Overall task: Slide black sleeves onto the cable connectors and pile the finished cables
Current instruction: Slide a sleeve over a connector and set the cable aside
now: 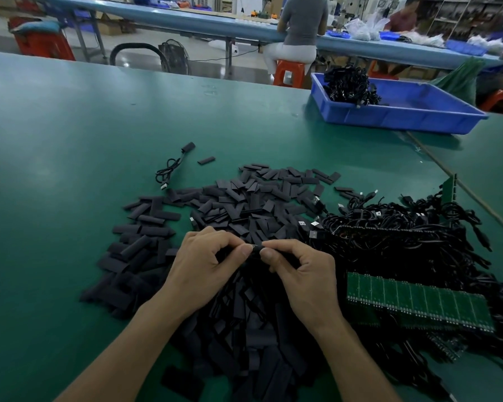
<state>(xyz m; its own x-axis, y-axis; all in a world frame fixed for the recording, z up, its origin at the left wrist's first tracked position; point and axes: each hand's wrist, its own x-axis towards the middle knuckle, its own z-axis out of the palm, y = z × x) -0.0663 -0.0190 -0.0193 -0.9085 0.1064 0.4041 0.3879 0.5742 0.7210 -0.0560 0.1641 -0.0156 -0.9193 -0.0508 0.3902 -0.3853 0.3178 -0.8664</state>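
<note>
Black sleeve [254,248] is being pinched between my left hand [204,264] and right hand [301,269] above the sleeve pile [244,204] on the worktop [70,140], and I am fearing a skewed push buckling it.

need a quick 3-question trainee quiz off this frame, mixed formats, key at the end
1. True or false: the blue tray holds black cables.
2. Where is the lone coiled cable? A) in the tray B) on the green table, beyond the sleeve pile and to its left C) under the tray
3. Short answer: which hands, the left hand, the right hand or both, pinch the small black piece?

Key: 1 true; 2 B; 3 both.
</note>
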